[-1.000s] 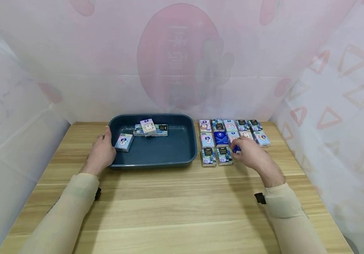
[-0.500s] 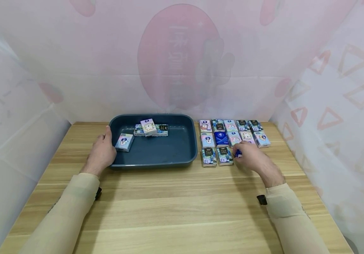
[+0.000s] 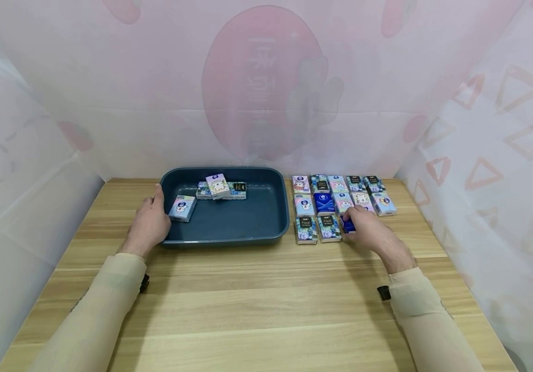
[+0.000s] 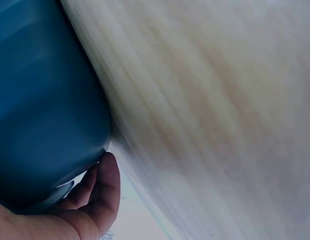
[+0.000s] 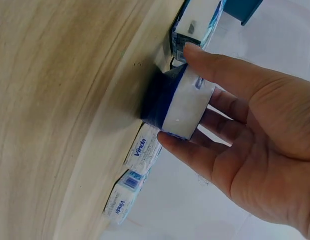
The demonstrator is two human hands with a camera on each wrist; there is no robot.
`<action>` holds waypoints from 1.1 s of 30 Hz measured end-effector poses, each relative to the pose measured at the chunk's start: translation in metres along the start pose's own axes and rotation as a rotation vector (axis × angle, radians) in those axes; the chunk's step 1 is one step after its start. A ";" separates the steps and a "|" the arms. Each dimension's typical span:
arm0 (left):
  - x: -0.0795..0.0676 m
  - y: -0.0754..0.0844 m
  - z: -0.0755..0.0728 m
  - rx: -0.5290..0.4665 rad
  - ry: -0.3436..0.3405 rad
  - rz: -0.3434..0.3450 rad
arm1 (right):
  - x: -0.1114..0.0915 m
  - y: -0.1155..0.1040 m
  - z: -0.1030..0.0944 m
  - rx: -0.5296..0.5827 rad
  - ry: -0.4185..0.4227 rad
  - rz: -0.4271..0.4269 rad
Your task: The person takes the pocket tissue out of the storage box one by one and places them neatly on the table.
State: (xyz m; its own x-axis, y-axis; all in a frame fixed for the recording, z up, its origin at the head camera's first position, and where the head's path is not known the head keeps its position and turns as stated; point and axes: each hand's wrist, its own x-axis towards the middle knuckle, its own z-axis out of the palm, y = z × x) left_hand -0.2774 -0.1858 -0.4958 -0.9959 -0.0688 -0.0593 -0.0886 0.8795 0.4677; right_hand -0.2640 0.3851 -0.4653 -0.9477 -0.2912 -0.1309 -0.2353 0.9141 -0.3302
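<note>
My left hand grips the left end of a dark blue-green plastic tray, thumb along its rim. In the left wrist view its fingers curl against the tray's outer wall. Three small tissue packs lie in the tray: a light blue one at the left, and a white-lilac one on top of a flowered one. My right hand holds a dark blue tissue pack between thumb and fingers, at the right of the front row. In the head view the hand covers much of that pack.
Rows of tissue packs lie right of the tray, among them a blue pack and two flowered packs, one near the tray and one by my right hand. A wooden table stretches in front; printed cloth stands behind.
My right hand has shifted slightly right and toward me with the dark blue pack, lowering it beside the flowered packs of the front row. The left hand and tray look unmoved.
</note>
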 end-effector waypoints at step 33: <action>-0.001 0.001 -0.001 -0.017 -0.018 -0.026 | 0.008 -0.059 -0.019 -0.039 -0.018 -0.119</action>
State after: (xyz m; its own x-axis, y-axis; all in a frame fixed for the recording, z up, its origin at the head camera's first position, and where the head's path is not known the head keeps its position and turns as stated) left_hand -0.2763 -0.1857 -0.4945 -0.9927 -0.0834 -0.0873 -0.1153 0.8693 0.4807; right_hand -0.2616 0.3341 -0.4285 -0.9085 -0.4031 -0.1097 -0.3546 0.8829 -0.3078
